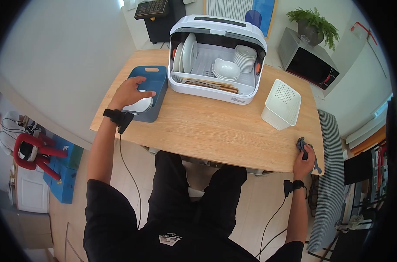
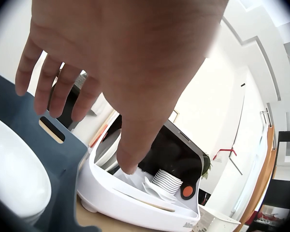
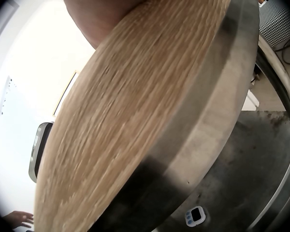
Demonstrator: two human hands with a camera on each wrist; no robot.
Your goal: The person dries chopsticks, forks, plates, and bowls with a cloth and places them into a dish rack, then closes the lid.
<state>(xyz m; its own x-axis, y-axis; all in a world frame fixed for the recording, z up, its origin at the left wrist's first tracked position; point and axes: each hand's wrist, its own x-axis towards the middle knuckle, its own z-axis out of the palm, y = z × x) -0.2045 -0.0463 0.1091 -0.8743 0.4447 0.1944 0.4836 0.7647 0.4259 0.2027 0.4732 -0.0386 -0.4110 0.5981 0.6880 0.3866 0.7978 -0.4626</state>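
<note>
My left hand (image 1: 131,94) hovers over the blue plastic bin (image 1: 162,94) at the table's left side. Its fingers are spread and hold nothing, as the left wrist view also shows with the hand (image 2: 111,53) above the bin. White dishes (image 1: 139,105) lie in the near end of that bin, partly covered by the hand; one oval rim (image 2: 19,169) shows up close. By the table's right front corner, my right hand (image 1: 304,163) grips a crumpled dark grey cloth (image 1: 300,143). In the right wrist view only part of this hand (image 3: 104,19) shows.
A white dish cabinet (image 1: 216,94) with a raised lid stands at the back, holding upright plates (image 1: 189,52), stacked saucers (image 1: 245,54), bowls (image 1: 227,70) and cutlery (image 1: 207,83). A white perforated basket (image 1: 277,114) is to its right. Behind are a microwave (image 1: 312,61) and a potted fern (image 1: 312,26).
</note>
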